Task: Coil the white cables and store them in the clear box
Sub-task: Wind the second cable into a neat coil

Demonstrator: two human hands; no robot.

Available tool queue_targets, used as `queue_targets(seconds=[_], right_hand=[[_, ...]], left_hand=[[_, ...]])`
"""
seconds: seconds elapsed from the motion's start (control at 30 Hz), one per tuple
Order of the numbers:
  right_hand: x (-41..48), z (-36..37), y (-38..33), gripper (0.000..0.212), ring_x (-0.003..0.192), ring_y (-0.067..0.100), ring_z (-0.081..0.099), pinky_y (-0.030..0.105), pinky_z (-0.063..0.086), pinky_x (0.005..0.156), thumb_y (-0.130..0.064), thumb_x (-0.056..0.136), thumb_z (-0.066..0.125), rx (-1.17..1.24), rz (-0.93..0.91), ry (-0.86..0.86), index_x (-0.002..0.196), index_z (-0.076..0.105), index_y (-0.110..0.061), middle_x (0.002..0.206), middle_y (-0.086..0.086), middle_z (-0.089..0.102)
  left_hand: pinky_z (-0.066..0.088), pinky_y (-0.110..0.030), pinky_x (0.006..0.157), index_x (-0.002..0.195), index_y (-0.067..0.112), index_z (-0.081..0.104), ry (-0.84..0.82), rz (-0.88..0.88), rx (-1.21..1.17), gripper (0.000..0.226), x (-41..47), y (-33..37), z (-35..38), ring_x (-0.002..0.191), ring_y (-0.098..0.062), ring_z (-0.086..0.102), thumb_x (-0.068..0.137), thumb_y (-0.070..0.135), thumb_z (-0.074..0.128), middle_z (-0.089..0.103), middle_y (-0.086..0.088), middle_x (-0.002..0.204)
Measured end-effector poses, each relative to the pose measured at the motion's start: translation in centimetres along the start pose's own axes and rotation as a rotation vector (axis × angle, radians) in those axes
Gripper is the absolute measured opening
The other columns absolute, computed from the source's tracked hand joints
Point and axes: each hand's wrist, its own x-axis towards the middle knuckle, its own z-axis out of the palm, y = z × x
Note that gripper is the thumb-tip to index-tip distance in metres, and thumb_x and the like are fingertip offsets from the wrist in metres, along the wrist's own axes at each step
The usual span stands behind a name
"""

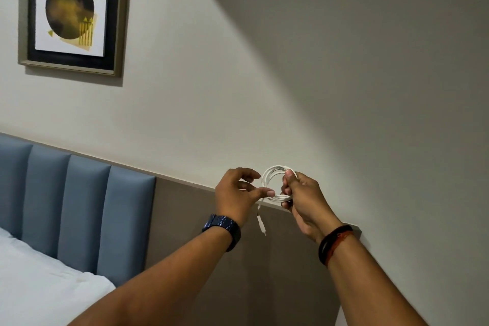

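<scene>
A white cable [267, 177] is wound into a small round coil, held up in front of the wall. My right hand [301, 201] grips the coil's right side between thumb and fingers. My left hand [236, 194] pinches the loose strand at the coil's lower left. The cable's free end with its white plug [261, 225] dangles below my left hand. The clear box is not in view.
A blue padded headboard [74, 209] and a white bed [37, 286] lie at the lower left. A grey-brown wall panel [264, 267] runs behind my arms. A framed picture [72, 12] hangs at the upper left.
</scene>
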Motion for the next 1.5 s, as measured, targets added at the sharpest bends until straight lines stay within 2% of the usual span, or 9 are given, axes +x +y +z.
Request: queue_targets(seconds=[0.1, 0.17, 0.23, 0.33, 0.47, 0.7, 1.07, 1.27, 1.5], right_hand=[[0.0, -0.2, 0.1, 0.036, 0.059, 0.012, 0.041, 0.026, 0.038, 0.054, -0.031, 0.099, 0.04, 0.013, -0.006, -0.021, 0.07, 0.053, -0.016, 0.061, -0.002, 0.043], [0.0, -0.3, 0.0, 0.036, 0.056, 0.011, 0.041, 0.025, 0.037, 0.053, -0.03, 0.099, 0.041, 0.04, -0.016, -0.035, 0.069, 0.052, -0.016, 0.06, -0.003, 0.043], [0.0, -0.3, -0.1, 0.035, 0.054, 0.011, 0.042, 0.026, 0.038, 0.053, -0.029, 0.099, 0.042, 0.049, -0.021, -0.035, 0.069, 0.052, -0.015, 0.059, -0.003, 0.043], [0.1, -0.4, -0.1, 0.035, 0.054, 0.011, 0.042, 0.027, 0.038, 0.055, -0.029, 0.099, 0.042, 0.039, -0.027, -0.036, 0.068, 0.051, -0.015, 0.058, -0.003, 0.043], [0.2, -1.1, 0.3, 0.035, 0.057, 0.012, 0.04, 0.027, 0.037, 0.055, -0.029, 0.099, 0.041, -0.032, -0.038, -0.02, 0.069, 0.05, -0.014, 0.061, -0.002, 0.042], [0.7, -1.1, 1.9, 0.035, 0.063, 0.019, 0.04, 0.034, 0.038, 0.062, -0.032, 0.098, 0.039, -0.232, -0.066, 0.117, 0.07, 0.049, -0.014, 0.065, 0.002, 0.044], [1.3, -0.4, 1.6, 0.033, 0.058, 0.017, 0.044, 0.027, 0.037, 0.054, -0.027, 0.097, 0.042, -0.154, -0.08, 0.224, 0.067, 0.049, -0.015, 0.064, 0.001, 0.048], [0.8, -0.6, 0.7, 0.03, 0.059, 0.017, 0.042, 0.03, 0.038, 0.055, -0.026, 0.099, 0.043, 0.003, -0.033, 0.106, 0.073, 0.052, -0.012, 0.064, 0.002, 0.043], [-0.3, -0.4, -0.1, 0.033, 0.054, 0.012, 0.04, 0.026, 0.034, 0.053, -0.028, 0.1, 0.041, 0.217, 0.029, -0.046, 0.072, 0.051, -0.013, 0.058, -0.001, 0.038]], left_hand=[[0.047, -0.018, 0.072, 0.103, 0.03, 0.067, -0.031, -0.058, -0.017, 0.028, 0.6, 0.0, -0.4, 0.092, -0.009, 0.062, 0.08, 0.045, 0.065, 0.062, 0.006, 0.113], [0.045, -0.027, 0.08, 0.118, 0.024, 0.062, -0.252, -0.263, -0.111, 0.045, 1.1, 0.0, -0.5, 0.104, -0.018, 0.061, 0.093, 0.051, 0.036, 0.063, 0.0, 0.12], [0.046, -0.033, 0.082, 0.116, 0.019, 0.063, -0.502, -0.452, -0.185, 0.051, 1.0, -0.3, -0.7, 0.1, -0.02, 0.065, 0.096, 0.05, 0.028, 0.07, -0.003, 0.11], [0.046, -0.033, 0.077, 0.104, 0.011, 0.067, -0.678, -0.476, -0.25, 0.029, 0.5, -1.6, -1.0, 0.076, -0.014, 0.069, 0.095, 0.031, 0.048, 0.072, 0.001, 0.079], [0.052, -0.025, 0.062, 0.089, 0.009, 0.074, -0.48, -0.403, -0.221, 0.015, 1.1, -2.3, -1.7, 0.063, -0.012, 0.058, 0.087, 0.019, 0.063, 0.064, -0.001, 0.067], [0.056, -0.024, 0.064, 0.074, 0.012, 0.076, -0.091, -0.37, -0.239, 0.015, 1.7, -0.7, -1.6, 0.054, -0.009, 0.059, 0.069, 0.025, 0.082, 0.065, 0.004, 0.055], [0.054, -0.016, 0.062, 0.076, 0.015, 0.075, -0.121, -0.276, -0.345, 0.006, -1.1, 0.5, 1.7, 0.064, -0.01, 0.067, 0.08, 0.014, 0.071, 0.074, -0.005, 0.071], [0.055, -0.021, 0.059, 0.07, 0.008, 0.074, -0.138, -0.408, -0.546, 0.009, -0.2, 0.6, 1.1, 0.06, -0.017, 0.063, 0.067, 0.003, 0.08, 0.071, -0.008, 0.065], [0.047, -0.026, 0.058, 0.074, 0.015, 0.068, -0.136, -0.464, -0.566, 0.024, 0.3, 0.1, 1.1, 0.067, -0.012, 0.06, 0.057, 0.02, 0.084, 0.065, 0.0, 0.075]])
